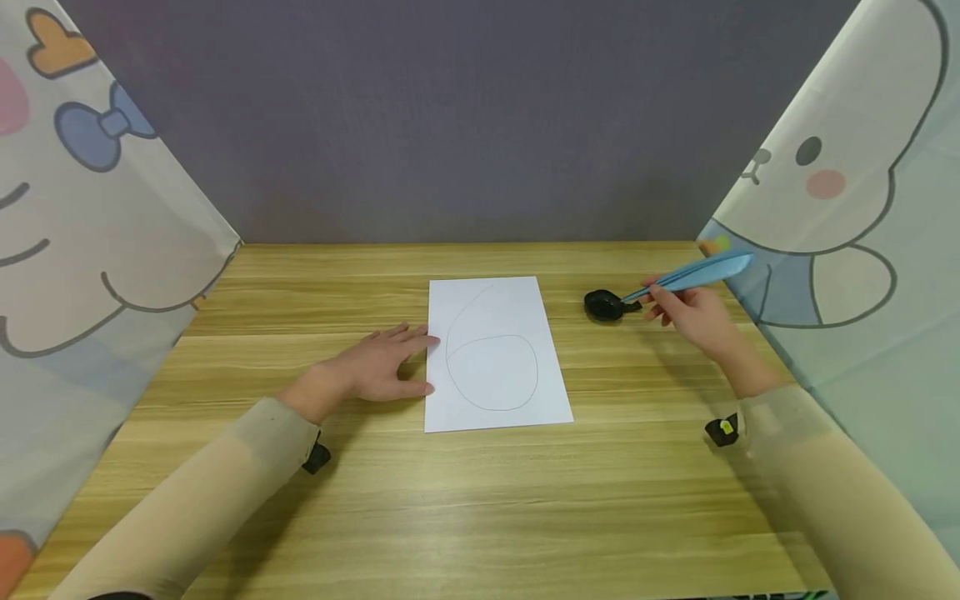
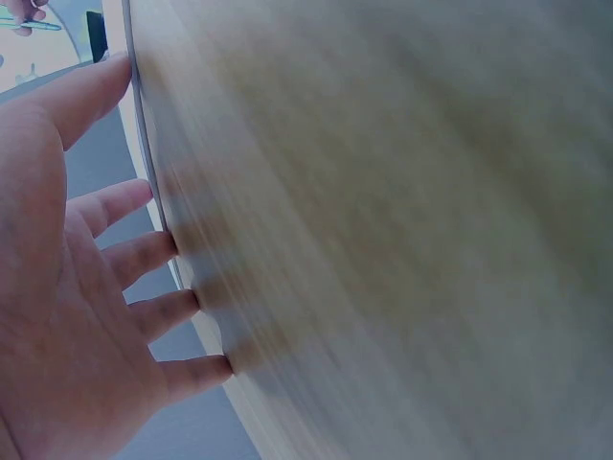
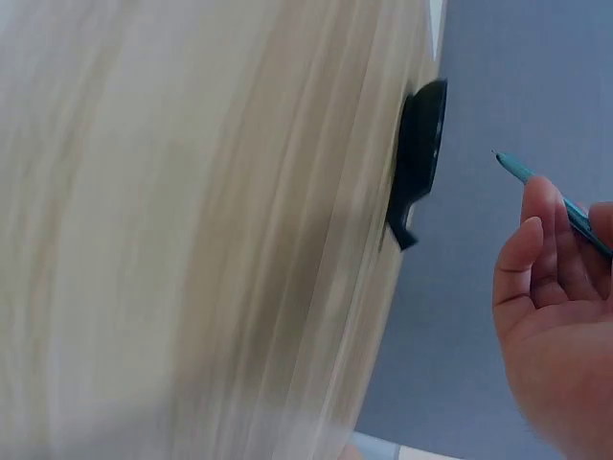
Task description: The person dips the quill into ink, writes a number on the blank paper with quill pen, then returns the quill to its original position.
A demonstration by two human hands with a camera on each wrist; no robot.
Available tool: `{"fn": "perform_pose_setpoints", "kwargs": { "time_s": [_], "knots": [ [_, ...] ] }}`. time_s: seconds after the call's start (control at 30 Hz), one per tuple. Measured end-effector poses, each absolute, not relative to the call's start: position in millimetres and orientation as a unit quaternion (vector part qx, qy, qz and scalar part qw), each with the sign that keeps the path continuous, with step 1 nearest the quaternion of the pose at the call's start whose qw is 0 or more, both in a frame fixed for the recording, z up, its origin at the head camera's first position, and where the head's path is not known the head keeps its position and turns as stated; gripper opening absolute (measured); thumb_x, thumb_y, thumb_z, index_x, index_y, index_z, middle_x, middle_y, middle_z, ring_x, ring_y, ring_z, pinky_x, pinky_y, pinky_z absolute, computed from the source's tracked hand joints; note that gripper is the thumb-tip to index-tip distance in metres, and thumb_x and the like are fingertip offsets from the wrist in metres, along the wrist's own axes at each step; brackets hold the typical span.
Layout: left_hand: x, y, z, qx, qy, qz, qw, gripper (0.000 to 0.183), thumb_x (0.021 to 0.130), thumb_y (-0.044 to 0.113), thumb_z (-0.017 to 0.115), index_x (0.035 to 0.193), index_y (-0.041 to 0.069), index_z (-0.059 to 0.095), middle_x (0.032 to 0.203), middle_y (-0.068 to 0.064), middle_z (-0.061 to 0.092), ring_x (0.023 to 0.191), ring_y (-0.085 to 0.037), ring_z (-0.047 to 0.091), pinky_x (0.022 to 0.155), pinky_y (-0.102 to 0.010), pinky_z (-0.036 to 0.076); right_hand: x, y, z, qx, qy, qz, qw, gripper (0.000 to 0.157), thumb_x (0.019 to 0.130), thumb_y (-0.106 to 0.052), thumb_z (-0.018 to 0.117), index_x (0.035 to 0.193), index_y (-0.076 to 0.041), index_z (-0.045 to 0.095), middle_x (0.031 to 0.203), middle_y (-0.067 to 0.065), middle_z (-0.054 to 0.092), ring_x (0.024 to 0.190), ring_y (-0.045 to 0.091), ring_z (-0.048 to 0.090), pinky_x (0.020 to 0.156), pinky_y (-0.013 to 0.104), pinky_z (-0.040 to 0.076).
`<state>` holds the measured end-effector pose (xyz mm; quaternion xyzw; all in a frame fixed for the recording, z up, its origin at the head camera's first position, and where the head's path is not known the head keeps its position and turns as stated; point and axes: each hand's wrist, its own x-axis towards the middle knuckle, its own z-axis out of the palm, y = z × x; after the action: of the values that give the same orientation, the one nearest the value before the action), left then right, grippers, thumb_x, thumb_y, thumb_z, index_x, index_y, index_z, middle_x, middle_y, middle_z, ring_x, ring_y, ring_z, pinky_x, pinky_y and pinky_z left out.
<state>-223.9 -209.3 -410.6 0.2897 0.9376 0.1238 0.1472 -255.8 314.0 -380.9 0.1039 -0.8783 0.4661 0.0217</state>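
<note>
A white sheet of paper (image 1: 555,400) lies on the wooden table, bearing a thin drawn curve that ends in a closed loop. My left hand (image 1: 382,364) spreads its straight fingers by the sheet's left edge, with fingertips and thumb touching down there. To the right of the paper, my right hand (image 1: 693,317) pinches a pen with a light blue feather (image 1: 712,271). A small black dish (image 1: 602,306) with a short handle stands just under the pen's tip. In the right wrist view the tip of the pen (image 3: 514,167) is apart from the dish (image 3: 419,144).
The wooden table (image 1: 510,517) ends at a grey back panel (image 1: 465,125). Cloths printed with cartoon animals hang at the left (image 1: 142,225) and at the right (image 1: 855,200), close to the right hand. Black straps sit at both wrists.
</note>
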Motion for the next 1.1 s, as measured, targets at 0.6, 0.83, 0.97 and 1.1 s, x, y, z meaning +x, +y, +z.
{"fn": "perform_pose_setpoints", "kwargs": {
  "time_s": [0.6,0.83,0.97,1.1],
  "knots": [
    [-223,-209,-410,0.292,0.936,0.128,0.152,0.086,0.105,0.061,0.064,0.174,0.02,0.035,0.184,-0.015,0.021,0.169,-0.048,0.017,0.132,-0.076,0.019,-262,333,-392,0.218,-0.891,0.38,0.117,0.027,0.108,0.006,0.062,0.134,0.013,0.067,0.105,-0.005,0.081,0.088,-0.014,0.067,0.077,0.005,0.054],
    [-222,-210,-409,0.293,0.936,0.13,0.146,0.085,0.104,0.059,0.067,0.173,0.019,0.037,0.183,-0.016,0.025,0.168,-0.049,0.02,0.131,-0.077,0.02,-262,334,-393,0.247,-0.918,0.277,0.141,0.029,0.094,0.013,0.076,0.123,0.009,0.072,0.106,0.028,0.079,0.089,-0.018,0.062,0.075,0.003,0.05],
    [-222,-210,-409,0.292,0.936,0.129,0.145,0.085,0.104,0.059,0.067,0.173,0.019,0.037,0.183,-0.016,0.025,0.168,-0.05,0.021,0.13,-0.079,0.02,-261,335,-388,0.217,-0.951,0.207,0.082,0.028,0.1,0.003,0.073,0.128,0.005,0.069,0.11,0.023,0.08,0.091,0.021,0.077,0.072,0.021,0.056],
    [-223,-210,-409,0.292,0.936,0.129,0.146,0.086,0.104,0.06,0.066,0.173,0.019,0.036,0.183,-0.016,0.024,0.168,-0.05,0.02,0.13,-0.079,0.02,-259,336,-384,0.201,-0.963,0.176,0.033,0.029,0.105,-0.002,0.067,0.134,0.002,0.067,0.114,0.024,0.08,0.102,0.043,0.077,0.08,0.048,0.062]
  ]
}}
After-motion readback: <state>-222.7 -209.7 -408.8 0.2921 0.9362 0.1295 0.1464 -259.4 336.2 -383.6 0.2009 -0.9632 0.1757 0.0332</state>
